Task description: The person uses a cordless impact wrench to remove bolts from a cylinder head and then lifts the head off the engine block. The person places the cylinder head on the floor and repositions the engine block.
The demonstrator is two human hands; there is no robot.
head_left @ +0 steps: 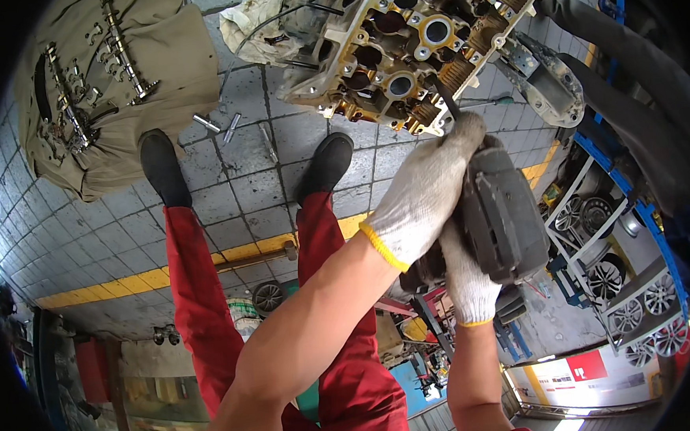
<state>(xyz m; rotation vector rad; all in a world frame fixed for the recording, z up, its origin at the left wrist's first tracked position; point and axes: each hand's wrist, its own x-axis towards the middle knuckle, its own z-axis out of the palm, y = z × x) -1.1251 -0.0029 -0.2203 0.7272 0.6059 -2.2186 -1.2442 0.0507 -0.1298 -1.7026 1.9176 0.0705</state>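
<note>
Item: grey power tool (503,218), both gloved hands clamped on it, over tiled floor (241,194).

I log my left hand (423,195) wrapped round the tool's upper body, nearer the work; my right hand (467,279) closed on its underside. Its dark bit (446,99) runs up-left from my left hand, apparently touching the near edge of the cylinder head (421,45). Farther left: loose bolts (229,128), then parts on cloth (108,80).

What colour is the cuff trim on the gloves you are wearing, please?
Yellow trim on white knit gloves, clearest on the left hand in the head view; the right hand shows it too.
</note>
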